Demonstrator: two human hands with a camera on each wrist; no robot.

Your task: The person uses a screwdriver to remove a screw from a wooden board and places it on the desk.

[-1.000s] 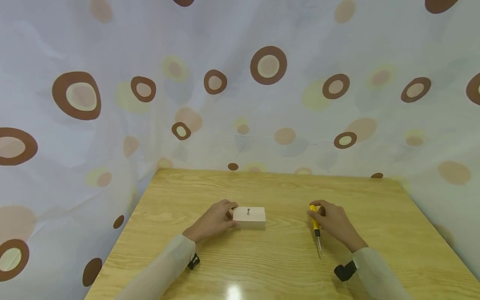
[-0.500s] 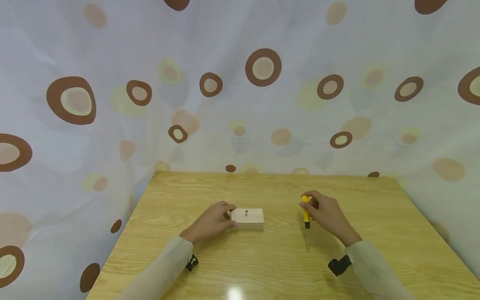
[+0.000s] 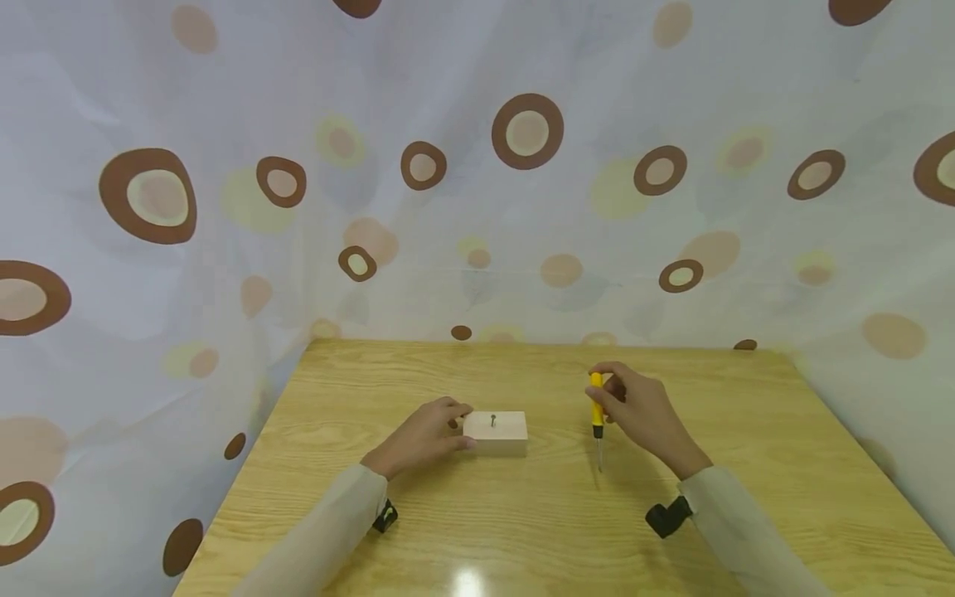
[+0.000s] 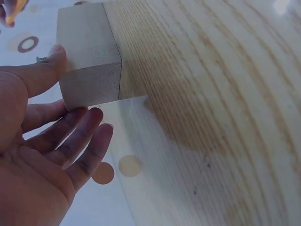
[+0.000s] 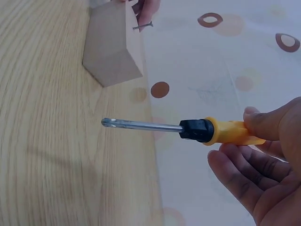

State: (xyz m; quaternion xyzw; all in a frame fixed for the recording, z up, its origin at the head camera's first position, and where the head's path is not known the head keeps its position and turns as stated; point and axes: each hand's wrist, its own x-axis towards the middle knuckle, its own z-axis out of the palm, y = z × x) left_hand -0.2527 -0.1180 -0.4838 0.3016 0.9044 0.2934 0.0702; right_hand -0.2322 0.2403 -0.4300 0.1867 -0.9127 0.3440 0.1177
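Observation:
A pale wooden block [image 3: 501, 446] lies on the table, with a screw [image 3: 493, 420] standing upright out of its top face. My left hand [image 3: 421, 435] holds the block by its left end, thumb on the near side and fingers at the far side. In the left wrist view the thumb presses one face of the wooden block [image 4: 89, 37]. To the right of the block, my right hand [image 3: 642, 410] grips a screwdriver [image 3: 597, 406] by its yellow handle, its shaft pointing down above the table. The right wrist view shows the screwdriver's metal shaft [image 5: 146, 125] and black collar.
The wood-grain table [image 3: 358, 539] runs back to a white curtain [image 3: 462, 207] with brown and yellow circles, which also hangs along both sides. Black wrist cameras show below both hands. A light glare lies near the table's front.
My right hand has carried the screwdriver left and away from me, nearer the block, and the shaft has swung to almost vertical. The left hand stays at the block.

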